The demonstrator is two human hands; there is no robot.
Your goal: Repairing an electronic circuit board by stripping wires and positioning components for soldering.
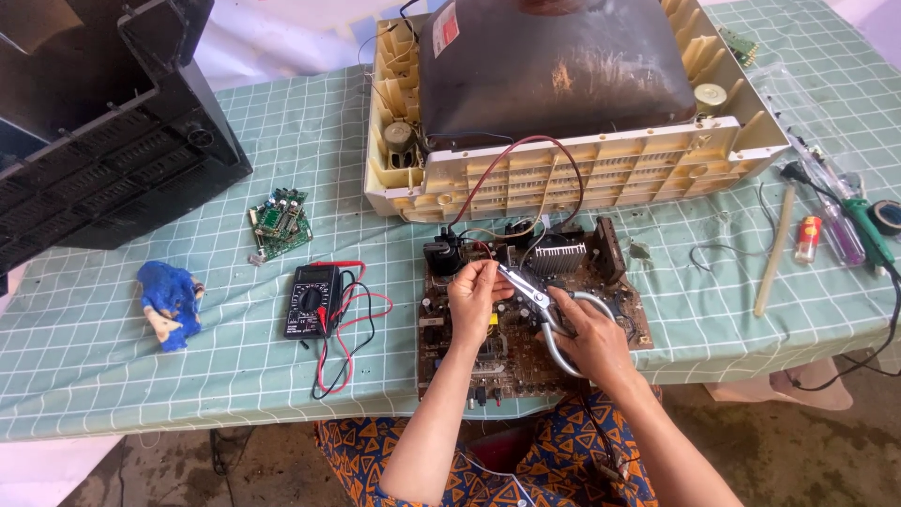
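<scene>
Scissors (535, 299) gripped in your right hand (587, 333), blades at a wire pinched by your left hand (474, 293) over the circuit board (624, 310); multimeter (312, 300) left, television shell (563, 178) holding its tube behind

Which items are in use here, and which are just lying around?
In use: scissors in right hand; wire pinched by left hand; circuit board beneath them.

Lying about: multimeter, small green board, blue toy, black casing, screwdrivers, tape roll.
</scene>
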